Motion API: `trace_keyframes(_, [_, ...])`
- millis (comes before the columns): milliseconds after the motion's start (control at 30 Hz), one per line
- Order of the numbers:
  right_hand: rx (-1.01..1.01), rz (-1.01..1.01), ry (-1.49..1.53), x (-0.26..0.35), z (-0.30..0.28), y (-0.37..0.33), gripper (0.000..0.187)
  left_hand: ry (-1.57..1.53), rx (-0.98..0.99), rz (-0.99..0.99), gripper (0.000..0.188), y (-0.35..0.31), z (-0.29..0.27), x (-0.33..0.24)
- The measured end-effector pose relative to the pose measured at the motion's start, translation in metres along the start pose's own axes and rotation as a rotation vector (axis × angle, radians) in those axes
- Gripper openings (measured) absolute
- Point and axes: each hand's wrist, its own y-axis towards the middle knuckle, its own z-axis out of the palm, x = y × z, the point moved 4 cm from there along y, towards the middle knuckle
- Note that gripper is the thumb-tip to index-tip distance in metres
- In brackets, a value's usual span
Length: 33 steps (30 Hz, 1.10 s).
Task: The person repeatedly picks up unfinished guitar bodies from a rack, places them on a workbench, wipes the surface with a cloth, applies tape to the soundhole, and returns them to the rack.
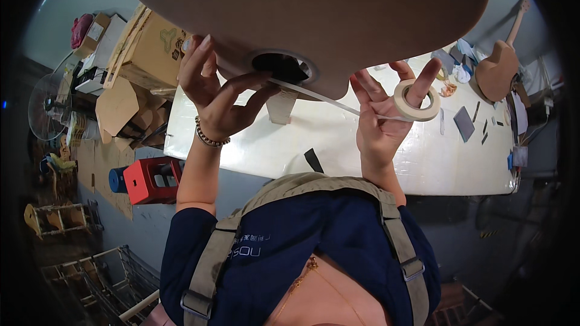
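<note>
A large brown wooden guitar body (314,6) fills the top of the view, its round sound hole (281,67) facing me. At the hole's lower rim, my left hand (226,93) pinches a pale strip of masking tape (323,98) between thumb and forefinger, while its other fingers rest near the wood. The strip runs taut to the right. My right hand (386,105) carries the masking tape roll (417,101), with a finger through its ring and the other fingers raised close to the body's lower edge.
Below is a white-covered table (314,145) with a dark sanding pad (464,124) and small tools at right. An unfinished guitar (498,69) leans at the far right. Left are cardboard boxes (148,48), a fan (51,105) and a red stool (151,181).
</note>
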Motion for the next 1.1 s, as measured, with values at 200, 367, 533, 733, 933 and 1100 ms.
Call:
trace_keyframes(200, [0.073, -0.027, -0.103, -0.001, -0.001, 0.001, 0.098, 0.043, 0.024, 0.024, 0.023, 0.002, -0.004, -0.002])
trace_keyframes(367, [0.047, -0.035, -0.17, 0.002, -0.002, 0.0, 0.096, 0.063, 0.015, 0.073, 0.026, 0.003, -0.004, -0.003])
trace_keyframes(533, [0.033, -0.026, -0.217, 0.004, -0.005, -0.004, 0.094, 0.066, 0.003, 0.108, 0.029, 0.005, -0.003, -0.005])
trace_keyframes(733, [-0.004, -0.04, -0.179, 0.011, -0.001, -0.004, 0.095, 0.066, -0.011, 0.161, 0.033, 0.003, -0.003, -0.006])
trace_keyframes(933, [-0.015, -0.04, -0.191, 0.014, 0.002, -0.001, 0.095, -0.021, 0.005, 0.261, 0.018, -0.011, 0.001, -0.01])
trace_keyframes(1100, [-0.047, -0.046, -0.324, 0.022, 0.002, 0.002, 0.097, -0.055, 0.102, 0.165, 0.024, -0.006, 0.003, -0.013])
